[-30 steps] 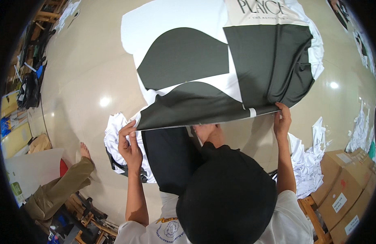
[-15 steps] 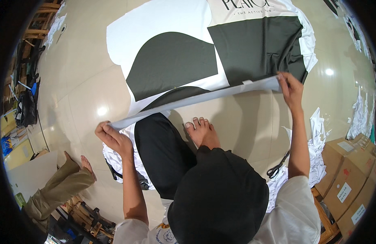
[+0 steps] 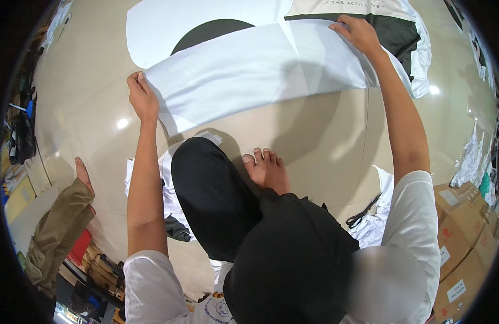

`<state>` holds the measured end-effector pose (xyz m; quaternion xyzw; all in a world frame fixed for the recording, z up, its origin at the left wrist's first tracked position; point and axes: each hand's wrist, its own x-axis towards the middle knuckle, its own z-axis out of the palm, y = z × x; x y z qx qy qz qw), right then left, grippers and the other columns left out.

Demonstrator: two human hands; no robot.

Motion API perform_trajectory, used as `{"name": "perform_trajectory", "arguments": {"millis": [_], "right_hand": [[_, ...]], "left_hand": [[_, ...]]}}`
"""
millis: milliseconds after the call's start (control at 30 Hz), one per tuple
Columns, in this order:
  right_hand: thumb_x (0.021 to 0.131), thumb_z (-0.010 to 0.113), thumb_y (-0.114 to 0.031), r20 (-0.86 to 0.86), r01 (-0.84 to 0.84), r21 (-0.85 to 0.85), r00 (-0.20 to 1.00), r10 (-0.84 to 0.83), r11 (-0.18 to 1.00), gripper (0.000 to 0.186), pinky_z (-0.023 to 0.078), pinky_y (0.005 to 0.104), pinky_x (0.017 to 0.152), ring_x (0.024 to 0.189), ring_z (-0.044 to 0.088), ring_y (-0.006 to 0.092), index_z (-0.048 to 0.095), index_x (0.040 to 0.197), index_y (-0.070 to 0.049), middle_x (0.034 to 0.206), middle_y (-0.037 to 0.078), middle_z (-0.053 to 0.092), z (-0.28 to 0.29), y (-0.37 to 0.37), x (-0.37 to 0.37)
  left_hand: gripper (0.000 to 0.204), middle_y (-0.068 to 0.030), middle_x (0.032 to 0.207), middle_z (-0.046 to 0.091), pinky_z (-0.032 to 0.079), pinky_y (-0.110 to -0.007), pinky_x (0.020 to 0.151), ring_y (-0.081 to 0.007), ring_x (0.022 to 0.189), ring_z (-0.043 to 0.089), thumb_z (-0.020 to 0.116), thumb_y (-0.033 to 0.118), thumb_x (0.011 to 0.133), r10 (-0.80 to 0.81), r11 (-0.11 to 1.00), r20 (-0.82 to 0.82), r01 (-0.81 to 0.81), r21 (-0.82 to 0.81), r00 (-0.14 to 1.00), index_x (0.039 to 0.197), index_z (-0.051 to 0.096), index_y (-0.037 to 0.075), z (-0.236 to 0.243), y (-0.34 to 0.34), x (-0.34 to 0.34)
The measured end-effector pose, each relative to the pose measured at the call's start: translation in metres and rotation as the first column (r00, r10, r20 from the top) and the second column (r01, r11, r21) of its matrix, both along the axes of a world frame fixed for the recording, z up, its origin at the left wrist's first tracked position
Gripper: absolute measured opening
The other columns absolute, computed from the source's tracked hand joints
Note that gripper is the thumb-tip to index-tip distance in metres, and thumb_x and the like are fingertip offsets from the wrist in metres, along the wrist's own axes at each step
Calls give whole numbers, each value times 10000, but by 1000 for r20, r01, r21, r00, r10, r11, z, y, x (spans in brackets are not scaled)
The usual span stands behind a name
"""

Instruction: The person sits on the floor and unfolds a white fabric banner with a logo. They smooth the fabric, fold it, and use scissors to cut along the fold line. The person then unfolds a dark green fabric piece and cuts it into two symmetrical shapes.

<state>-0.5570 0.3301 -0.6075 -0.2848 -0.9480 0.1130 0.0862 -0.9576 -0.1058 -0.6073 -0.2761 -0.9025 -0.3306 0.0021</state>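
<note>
The left hand [image 3: 143,98] is pinching one corner of the fabric [image 3: 233,70] between thumb and fingers. Across the middle, the fabric is lying over the floor [image 3: 319,178], its near portion already doubling back, pale side showing; its far portion is lying uncovered. The right hand [image 3: 358,36] is pinching the opposite corner.

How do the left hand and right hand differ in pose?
The left hand grips the left end of the cloth; the right hand grips near its right end. The left hand is lower in the picture, the right hand higher. Both pinch the cloth's upper edge.
</note>
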Motion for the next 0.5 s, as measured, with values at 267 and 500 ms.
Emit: {"name": "perform_trajectory", "arguments": {"millis": [267,500], "right_hand": [[964,742,-475,105,157,-125,984,-144,980,411,550,450,752,774,700,365,726,1042,-72,826,163,716,4,-4,-14],[915,754,-433,59,128,-108,991,-122,986,398,538,517,740,850,710,441,705,958,-40,867,255,719,7,6,-19]], "left_hand": [[295,-144,979,713,531,-393,821,-261,839,662,495,294,1139,5,999,18,-5,-34,1000,1207,605,28,-23,-4,-9],[298,-135,948,707,530,-378,806,-238,814,643,511,301,1135,-5,1000,-1,5,-6,1000,1205,615,30,-26,-3,-14]]}}
